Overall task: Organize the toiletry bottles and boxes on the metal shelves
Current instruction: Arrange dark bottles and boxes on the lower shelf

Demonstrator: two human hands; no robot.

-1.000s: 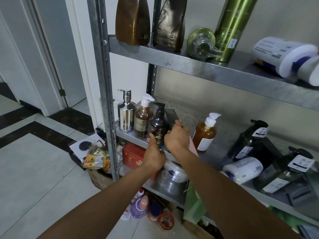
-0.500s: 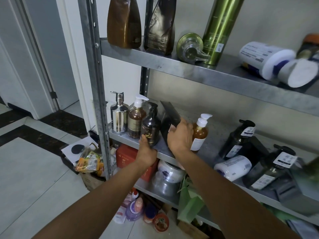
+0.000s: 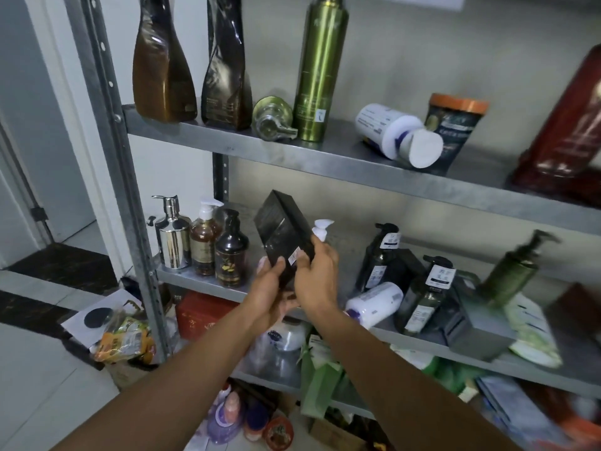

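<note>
A tall black box (image 3: 282, 231) is held tilted above the middle metal shelf (image 3: 195, 277). My left hand (image 3: 269, 289) grips its lower end from the left, and my right hand (image 3: 317, 276) grips it from the right. Left of the box stand a chrome pump bottle (image 3: 172, 234), an amber pump bottle (image 3: 204, 240) and a dark pump bottle (image 3: 231, 252). Behind my right hand only the white pump top of another bottle (image 3: 322, 228) shows.
Dark pump bottles (image 3: 379, 255), a lying white bottle (image 3: 374, 304) and grey boxes (image 3: 474, 327) crowd the middle shelf's right. The top shelf (image 3: 325, 157) carries tall brown bottles, a green can (image 3: 320, 70) and tipped white containers (image 3: 395, 133). Clutter fills the floor below.
The black box has been lifted off the middle shelf and tilted. My left hand left the dark pump bottle and now holds the box with the right hand.
</note>
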